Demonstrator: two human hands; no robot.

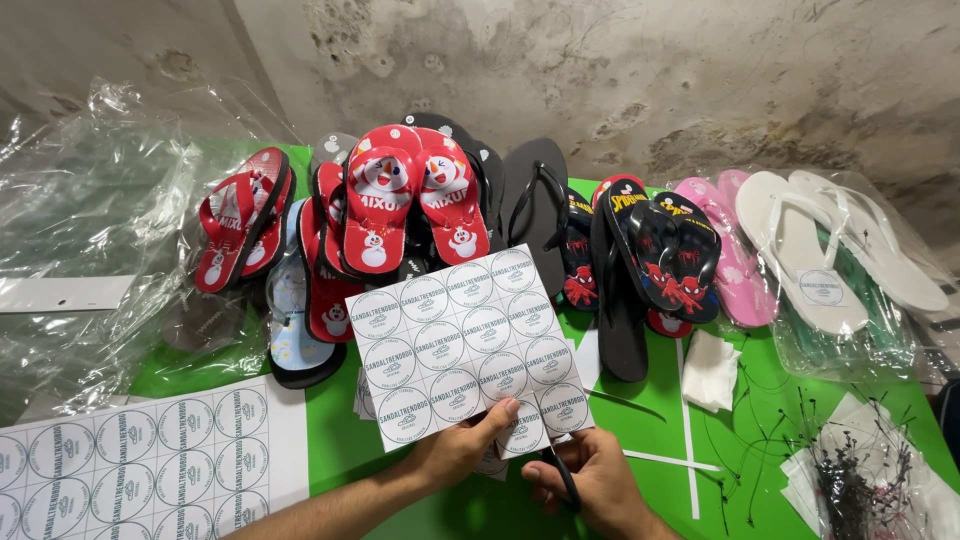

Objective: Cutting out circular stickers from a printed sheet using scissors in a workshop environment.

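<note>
The left hand [455,450] pinches the sticker sheet [465,345]; the right hand [590,485] grips scissors [562,475] at its lower edge (cutting under way); steady alignment seems needed.

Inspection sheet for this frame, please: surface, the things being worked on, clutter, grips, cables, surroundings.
Surface: green table, crowded.
Job's things: sheet of round stickers held upright over the table; black-handled scissors at its lower edge.
Clutter: second sticker sheet lying flat at left; red flip-flops, black, pink and white flip-flops piled at the back; clear plastic bags; heap of black tag ties; paper strips.
Grips: left hand pinches the sheet's bottom edge; right hand closed through the scissor handles.
Cables: nothing seen.
Surroundings: stained, peeling wall.
</note>
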